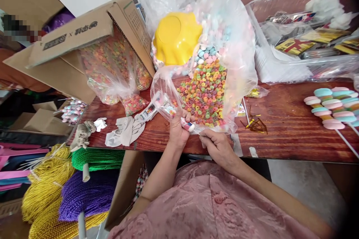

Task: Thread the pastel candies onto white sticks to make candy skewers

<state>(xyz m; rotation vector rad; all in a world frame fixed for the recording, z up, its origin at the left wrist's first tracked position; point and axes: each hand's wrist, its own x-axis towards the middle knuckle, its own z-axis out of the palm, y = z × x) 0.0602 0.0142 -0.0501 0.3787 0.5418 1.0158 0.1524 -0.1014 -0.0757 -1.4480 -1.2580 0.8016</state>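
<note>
Here we are at the grip: our left hand point(178, 133) has its fingers curled round a small piece point(186, 124), white with pink and dark patches, and it's pinched snugly just above the table's near edge! Our right hand point(218, 146) sits just beside it, thumb and forefinger pressed together; whether anything thin lies between them, we can't tell. To do this well, we'd judge, we want the left steady but gentle, since a soft piece could dent, with the right fingertips lined up to the piece's end and both wrists low. Mind the clear plastic bag point(241, 70) too; its loose edge lies right by our knuckles and could snag. Just beyond, the ring candies point(206, 93) spread in a bright heap, and behind them a yellow bowl point(174, 37), seemingly upturned. Off to our left, pale gloves point(126, 131) lie crumpled near a cardboard box point(133, 26). Out right on the wooden table point(283, 119), gold ties point(256, 124) lie loose, and well apart, stacked candies point(333, 106) on sticks bring up the far end
</note>
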